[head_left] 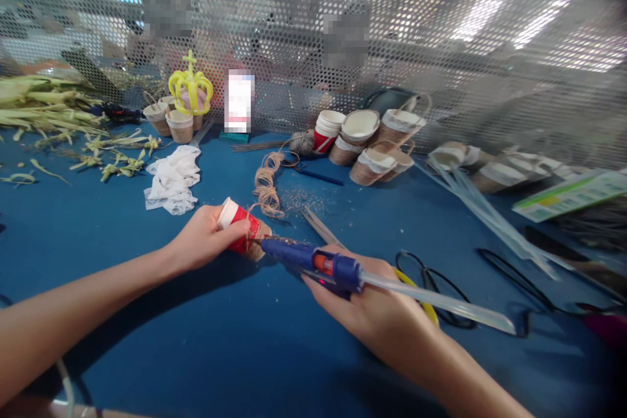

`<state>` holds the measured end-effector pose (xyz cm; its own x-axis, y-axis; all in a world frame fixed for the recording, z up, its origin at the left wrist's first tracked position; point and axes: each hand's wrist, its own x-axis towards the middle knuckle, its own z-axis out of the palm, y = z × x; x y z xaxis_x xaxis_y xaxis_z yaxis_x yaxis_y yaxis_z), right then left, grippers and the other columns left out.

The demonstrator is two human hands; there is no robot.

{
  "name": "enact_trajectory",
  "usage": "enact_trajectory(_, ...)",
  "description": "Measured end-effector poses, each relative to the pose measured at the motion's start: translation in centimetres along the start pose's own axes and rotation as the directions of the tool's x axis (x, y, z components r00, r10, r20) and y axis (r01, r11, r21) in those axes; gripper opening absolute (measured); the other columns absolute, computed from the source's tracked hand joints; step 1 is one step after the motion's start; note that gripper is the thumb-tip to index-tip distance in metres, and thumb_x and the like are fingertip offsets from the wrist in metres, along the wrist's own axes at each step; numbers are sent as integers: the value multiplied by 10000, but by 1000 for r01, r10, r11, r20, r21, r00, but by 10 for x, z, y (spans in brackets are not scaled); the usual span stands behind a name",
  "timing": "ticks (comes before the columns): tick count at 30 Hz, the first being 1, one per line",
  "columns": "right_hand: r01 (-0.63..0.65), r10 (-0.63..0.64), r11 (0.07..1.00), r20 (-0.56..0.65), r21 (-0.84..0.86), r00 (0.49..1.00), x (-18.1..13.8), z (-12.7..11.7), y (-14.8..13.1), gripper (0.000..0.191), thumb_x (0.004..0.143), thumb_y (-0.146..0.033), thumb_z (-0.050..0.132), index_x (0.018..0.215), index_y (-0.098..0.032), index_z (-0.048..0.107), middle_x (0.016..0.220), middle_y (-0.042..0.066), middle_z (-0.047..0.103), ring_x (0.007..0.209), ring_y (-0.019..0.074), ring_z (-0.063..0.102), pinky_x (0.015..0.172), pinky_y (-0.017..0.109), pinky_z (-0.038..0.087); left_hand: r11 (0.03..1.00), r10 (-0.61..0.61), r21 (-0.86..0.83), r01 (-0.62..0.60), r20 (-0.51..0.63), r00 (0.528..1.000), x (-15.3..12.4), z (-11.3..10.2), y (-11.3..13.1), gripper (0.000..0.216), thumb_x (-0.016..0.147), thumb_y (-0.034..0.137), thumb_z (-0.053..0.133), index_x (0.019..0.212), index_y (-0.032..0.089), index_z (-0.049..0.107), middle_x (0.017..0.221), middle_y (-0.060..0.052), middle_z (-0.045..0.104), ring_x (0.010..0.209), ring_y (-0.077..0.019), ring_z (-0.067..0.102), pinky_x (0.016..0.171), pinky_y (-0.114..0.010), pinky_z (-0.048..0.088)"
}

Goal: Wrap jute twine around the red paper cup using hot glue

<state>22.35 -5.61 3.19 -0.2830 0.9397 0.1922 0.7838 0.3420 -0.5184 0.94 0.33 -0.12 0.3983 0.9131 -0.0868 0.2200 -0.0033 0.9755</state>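
Note:
My left hand point(208, 235) is closed around a red and white paper cup point(239, 221), tilted on its side, with twine wound round its base end. In my right hand point(372, 300) is a blue glue gun point(313, 258), its nozzle at the twine-wrapped part of the cup. A long clear glue stick point(441, 300) sticks out of the gun's back. From the cup, loose jute twine point(267, 183) runs to a coiled heap behind it. Scissors point(321, 225) lie just beyond the gun, partly hidden by my right hand.
Several twine-wrapped cups point(375, 163) stand at the back right. White cloth point(174, 179), a yellow crown point(191, 88) and dried husks point(44, 104) are on the left. Glue sticks point(490, 215) and a black cable point(441, 287) lie right. A perforated metal screen point(284, 6) closes the back.

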Motion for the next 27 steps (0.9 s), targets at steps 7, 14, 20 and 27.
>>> enact_trajectory(7,54,-54,999,52,4,997,-3,3,1,89,765,-194,507,679,-211,520,591,-31,562,499,107,497,490,226,381,999,-33,39,35,-50,998,0,0,2,226,745,307,509,735,119,636,666,-22,658,588,-116,566,544,-199,426)
enact_trajectory(14,63,-67,997,92,46,994,-6,6,3,86,759,-171,496,680,-207,499,590,-36,522,507,100,472,487,222,366,995,-28,94,35,-74,997,1,1,3,229,746,324,499,719,119,597,606,1,599,539,-104,507,503,-196,379)
enact_trajectory(20,61,-62,998,69,17,996,-5,2,0,89,750,-149,502,680,-204,509,585,-42,531,494,89,462,483,208,364,995,-32,89,37,-58,998,0,1,2,228,749,320,498,740,118,603,632,-9,607,554,-103,507,523,-200,386)
enact_trajectory(27,88,-87,996,36,-23,996,-5,1,-5,81,736,-136,494,708,-199,536,610,-31,565,507,92,495,490,200,380,998,-35,58,38,-41,999,0,1,3,227,757,308,489,731,119,612,654,-20,637,583,-111,543,544,-201,410)
